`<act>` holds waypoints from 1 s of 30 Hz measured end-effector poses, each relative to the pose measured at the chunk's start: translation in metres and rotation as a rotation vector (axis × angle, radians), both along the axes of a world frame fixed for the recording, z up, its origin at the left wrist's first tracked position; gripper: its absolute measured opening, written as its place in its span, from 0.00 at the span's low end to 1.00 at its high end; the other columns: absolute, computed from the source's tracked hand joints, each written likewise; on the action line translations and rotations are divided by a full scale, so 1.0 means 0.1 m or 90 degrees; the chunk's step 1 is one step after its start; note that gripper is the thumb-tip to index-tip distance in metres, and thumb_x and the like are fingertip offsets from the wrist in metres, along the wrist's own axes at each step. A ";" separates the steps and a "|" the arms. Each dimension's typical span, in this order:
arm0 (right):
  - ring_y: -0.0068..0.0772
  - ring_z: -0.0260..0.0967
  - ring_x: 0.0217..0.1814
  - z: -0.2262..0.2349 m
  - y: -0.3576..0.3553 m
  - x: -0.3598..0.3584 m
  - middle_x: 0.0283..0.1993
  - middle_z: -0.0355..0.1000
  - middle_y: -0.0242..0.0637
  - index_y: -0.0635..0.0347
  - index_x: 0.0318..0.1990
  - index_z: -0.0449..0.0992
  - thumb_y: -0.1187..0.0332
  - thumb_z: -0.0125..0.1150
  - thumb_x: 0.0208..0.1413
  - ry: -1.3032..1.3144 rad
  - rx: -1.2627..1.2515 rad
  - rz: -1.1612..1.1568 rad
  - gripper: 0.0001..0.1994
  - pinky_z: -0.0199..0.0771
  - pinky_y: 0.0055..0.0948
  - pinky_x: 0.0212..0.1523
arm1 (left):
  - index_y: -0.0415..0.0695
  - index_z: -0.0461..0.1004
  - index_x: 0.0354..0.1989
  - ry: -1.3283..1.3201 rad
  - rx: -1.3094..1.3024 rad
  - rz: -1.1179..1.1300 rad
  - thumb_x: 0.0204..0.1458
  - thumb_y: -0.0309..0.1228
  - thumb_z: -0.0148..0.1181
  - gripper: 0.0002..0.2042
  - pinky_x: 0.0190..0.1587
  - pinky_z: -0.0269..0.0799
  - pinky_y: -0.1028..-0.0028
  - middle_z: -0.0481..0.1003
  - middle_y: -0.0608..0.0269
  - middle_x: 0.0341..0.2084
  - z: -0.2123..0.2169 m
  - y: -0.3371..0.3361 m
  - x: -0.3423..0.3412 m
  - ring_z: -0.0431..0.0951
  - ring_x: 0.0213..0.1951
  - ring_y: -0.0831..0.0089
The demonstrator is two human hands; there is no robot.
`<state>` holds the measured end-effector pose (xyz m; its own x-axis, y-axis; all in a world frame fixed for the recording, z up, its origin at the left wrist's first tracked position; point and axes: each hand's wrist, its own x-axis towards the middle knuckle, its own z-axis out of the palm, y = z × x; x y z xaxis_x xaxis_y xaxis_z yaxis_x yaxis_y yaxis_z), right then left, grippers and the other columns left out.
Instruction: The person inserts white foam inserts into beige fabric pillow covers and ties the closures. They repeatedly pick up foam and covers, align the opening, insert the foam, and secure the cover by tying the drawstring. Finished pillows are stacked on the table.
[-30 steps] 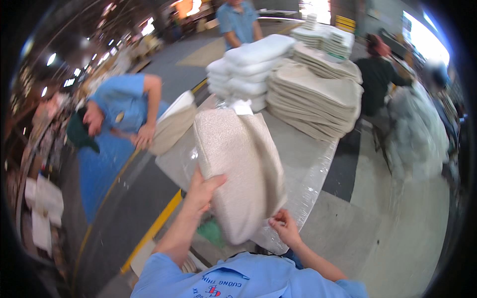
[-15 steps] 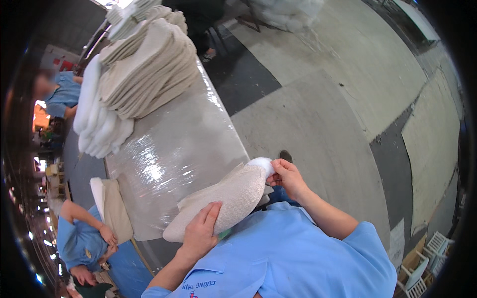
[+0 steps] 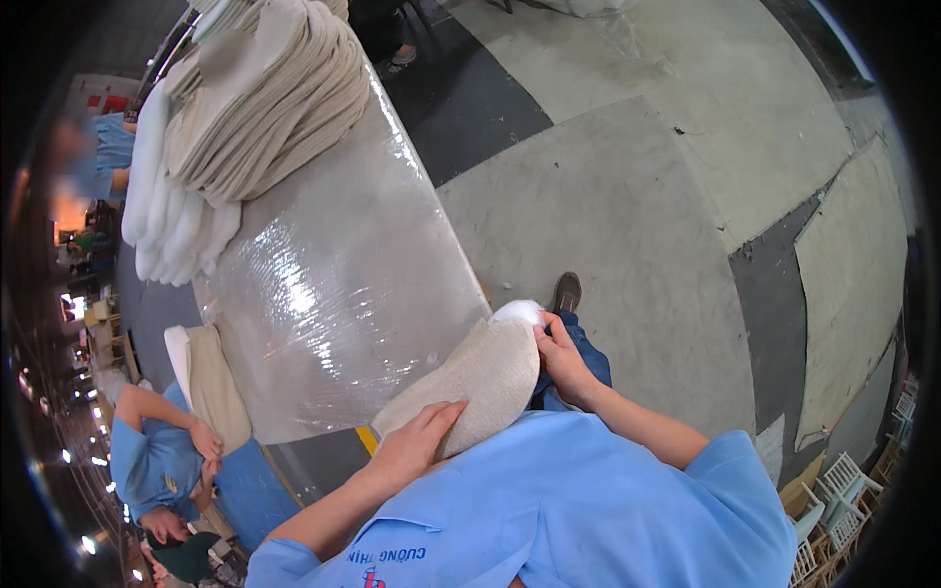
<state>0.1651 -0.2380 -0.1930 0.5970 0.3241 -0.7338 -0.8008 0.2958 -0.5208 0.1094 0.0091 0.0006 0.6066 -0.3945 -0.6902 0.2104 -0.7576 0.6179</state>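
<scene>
The left hand (image 3: 417,441) lies flat, fingers spread, on a beige cushion (image 3: 470,382) held against the person's chest at the near edge of the table (image 3: 333,294). The right hand (image 3: 561,355) pinches the cushion's far end, where white filling (image 3: 518,313) shows. The table is wrapped in shiny plastic film. Farther along it stand a stack of beige covers (image 3: 265,108) and white pads (image 3: 167,216). A co-worker (image 3: 157,461) in blue stands at the table's left side. The floor (image 3: 637,196) is grey concrete with dark strips. Compared with half a second ago, the cushion sits slightly higher and the left hand has slid onto it.
</scene>
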 end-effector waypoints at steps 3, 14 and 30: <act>0.26 0.69 0.50 -0.03 0.11 -0.13 0.47 0.75 0.35 0.50 0.68 0.60 0.62 0.52 0.72 -0.036 -0.010 0.024 0.21 0.67 0.30 0.54 | 0.45 0.58 0.73 0.080 -0.124 0.046 0.58 0.38 0.62 0.35 0.61 0.72 0.63 0.65 0.53 0.66 -0.16 0.28 0.00 0.71 0.62 0.58; 0.19 0.67 0.50 -0.05 0.16 -0.53 0.48 0.75 0.24 0.49 0.48 0.75 0.59 0.59 0.68 0.035 0.024 -0.062 0.08 0.62 0.25 0.46 | 0.42 0.77 0.50 -0.020 -0.010 0.304 0.62 0.43 0.62 0.17 0.36 0.71 0.71 0.78 0.65 0.30 -1.94 0.15 0.54 0.75 0.32 0.77; 0.20 0.69 0.32 -0.29 0.38 -0.57 0.32 0.73 0.29 0.57 0.40 0.72 0.64 0.61 0.68 -0.057 0.076 -0.134 0.08 0.70 0.23 0.34 | 0.38 0.80 0.42 -0.123 0.028 0.459 0.65 0.46 0.54 0.21 0.41 0.75 0.63 0.81 0.50 0.32 -1.98 -0.13 0.41 0.81 0.35 0.66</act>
